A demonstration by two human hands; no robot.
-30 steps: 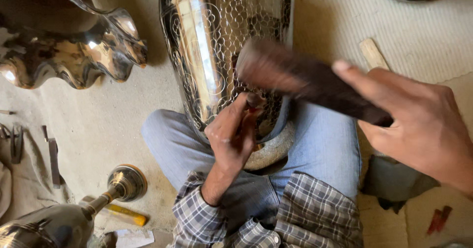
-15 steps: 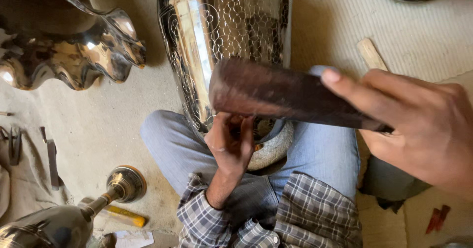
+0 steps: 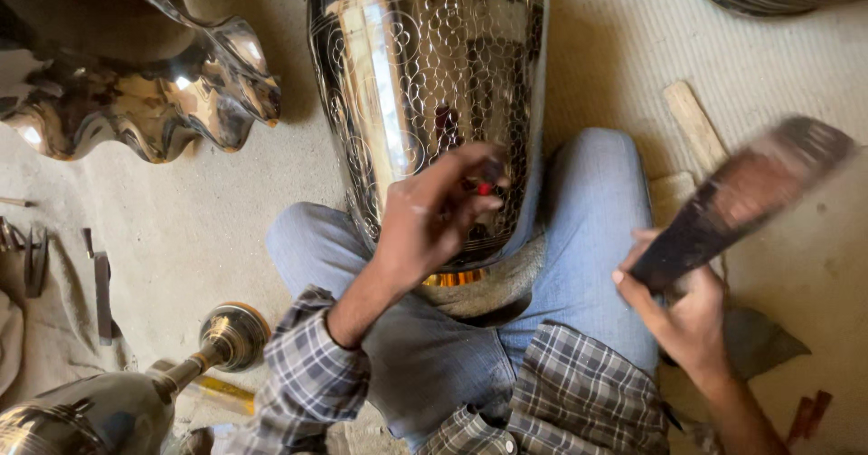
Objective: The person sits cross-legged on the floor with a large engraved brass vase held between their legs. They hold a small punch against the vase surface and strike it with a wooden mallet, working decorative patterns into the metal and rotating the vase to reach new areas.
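Between the knees, on a pad, the engraved vase (image 3: 425,102) leans away while the left hand (image 3: 434,215) pinches what may be a small punch (image 3: 485,186) against it and the right hand (image 3: 687,315) grips a blurred mallet (image 3: 746,197), so steady, square strikes matter.

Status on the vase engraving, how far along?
Done: fine pattern covers most of the visible side of the metal vase. In hand: left hand holds a small tool against its lower part, right hand has the dark mallet raised off to the side. Left: a plain strip along the left edge; far side hidden.
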